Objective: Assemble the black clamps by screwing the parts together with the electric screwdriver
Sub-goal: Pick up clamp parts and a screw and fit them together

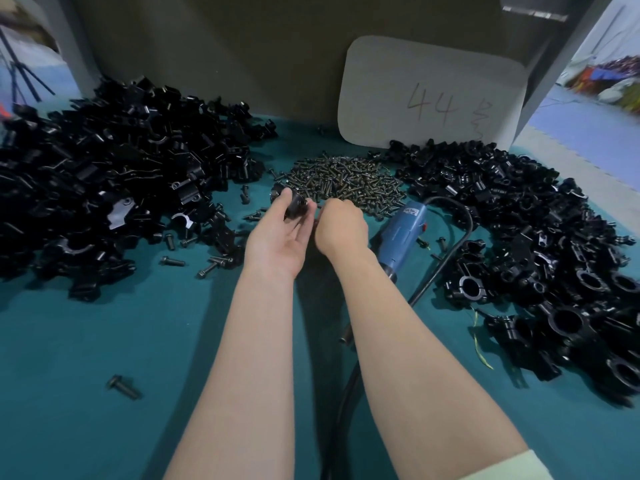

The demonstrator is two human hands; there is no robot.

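At frame centre our left hand (277,237) grips a clamp (296,206), our right hand (341,225) curls its fingers just beside it, contents unclear, and the screwdriver (401,233) lies lengthwise just right of that hand.

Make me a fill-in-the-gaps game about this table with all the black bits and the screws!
1. The number written on the white card is ____.
2. The screwdriver lying on the table is coloured ____.
3. The left hand holds a black ____ right next to the right hand.

Missing words: 44; blue; clamp.
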